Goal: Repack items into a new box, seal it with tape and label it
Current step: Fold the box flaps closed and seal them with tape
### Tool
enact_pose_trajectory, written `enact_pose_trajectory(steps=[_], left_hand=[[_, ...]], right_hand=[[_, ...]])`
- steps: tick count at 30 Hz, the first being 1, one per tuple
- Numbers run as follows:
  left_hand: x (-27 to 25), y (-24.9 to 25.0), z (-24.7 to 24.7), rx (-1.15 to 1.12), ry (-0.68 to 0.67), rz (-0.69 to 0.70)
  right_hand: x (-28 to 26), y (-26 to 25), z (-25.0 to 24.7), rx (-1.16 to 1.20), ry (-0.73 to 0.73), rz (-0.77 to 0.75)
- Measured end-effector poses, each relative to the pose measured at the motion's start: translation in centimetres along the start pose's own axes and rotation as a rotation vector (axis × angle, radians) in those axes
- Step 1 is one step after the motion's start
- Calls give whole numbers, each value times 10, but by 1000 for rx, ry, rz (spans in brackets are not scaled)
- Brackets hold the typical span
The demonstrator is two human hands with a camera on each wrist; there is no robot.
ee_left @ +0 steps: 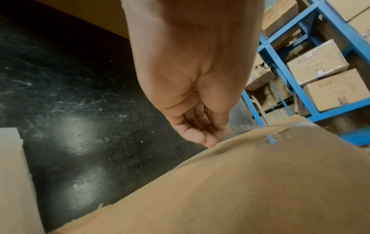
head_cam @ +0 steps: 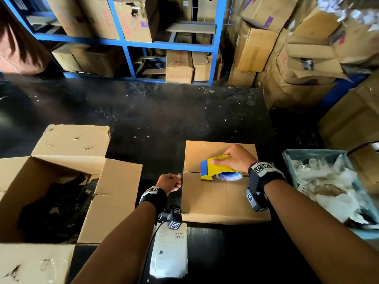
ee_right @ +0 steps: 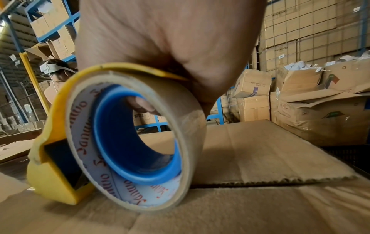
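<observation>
- Right hand (head_cam: 235,158) grips the yellow tape dispenser (head_cam: 217,168), resting on the closed box (head_cam: 221,199) seam, on the counter (head_cam: 143,119).
- Left hand (head_cam: 169,182) pinches the tape end at the box's left edge.
- Judged: tape thin, sticky; keep taut.

a carton (head_cam: 179,66) on the bottom shelf of the blue rack carries red letters, upside down, that read "hoki". the paper core (ee_right: 84,142) of the tape roll has a red script word printed again and again round it, not clear enough to read for sure. the label sheet (head_cam: 169,251) on the bench shows barcodes and fine print too small to read.
</observation>
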State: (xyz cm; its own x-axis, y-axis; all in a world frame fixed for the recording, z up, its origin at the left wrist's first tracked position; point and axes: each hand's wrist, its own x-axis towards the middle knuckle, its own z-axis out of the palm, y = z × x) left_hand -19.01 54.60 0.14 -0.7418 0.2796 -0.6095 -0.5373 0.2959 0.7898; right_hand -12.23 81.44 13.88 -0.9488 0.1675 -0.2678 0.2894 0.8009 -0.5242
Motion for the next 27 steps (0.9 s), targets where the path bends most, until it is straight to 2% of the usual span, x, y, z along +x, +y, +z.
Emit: enact_pose_trajectory(steps=[2,6,8,9,11,13,14,16,17,19,21,22,23,25,27], left_hand=[[1,6,3,143,-48,17],[-5,13,5,603,-149,26],[-6,6,-1,904,-130,-17],[-4,2,-6,973,-95,-11],[-4,2,-12,894,-52,46],[-16,14,-10,523,-32,100],[-24,24,-6,345,-63,110],[-41,40,2,143,-250,68],[-47,43,4,149,-354,11],[-51,39,-3,326,-490,-181],[-43,30,-15,548,-447,-286],[-41,27,-19,614,-377,-265],[-44,30,-19,643,-283,-177],[-50,39,-11,683,-108,95],[-59,50,4,777,-64,366]], right_hand=[[0,-1,-1,1,-4,-7],[-3,-4,-3,15,16,-11],[-4,-4,-5,6,21,-7],[-4,-4,-5,4,27,-10],[-6,-4,-6,-3,38,-13],[-8,-5,-6,-6,42,-12],[-8,-5,-5,-4,39,-9],[-9,-7,-4,-2,40,2],[-9,-7,-4,3,42,8],[-10,-7,-3,19,44,13],[-12,-7,-4,25,60,10],[-12,-7,-3,20,71,6],[-13,-8,-3,13,81,2],[-14,-9,-3,0,92,-1],[-13,-9,-2,-11,80,-19]])
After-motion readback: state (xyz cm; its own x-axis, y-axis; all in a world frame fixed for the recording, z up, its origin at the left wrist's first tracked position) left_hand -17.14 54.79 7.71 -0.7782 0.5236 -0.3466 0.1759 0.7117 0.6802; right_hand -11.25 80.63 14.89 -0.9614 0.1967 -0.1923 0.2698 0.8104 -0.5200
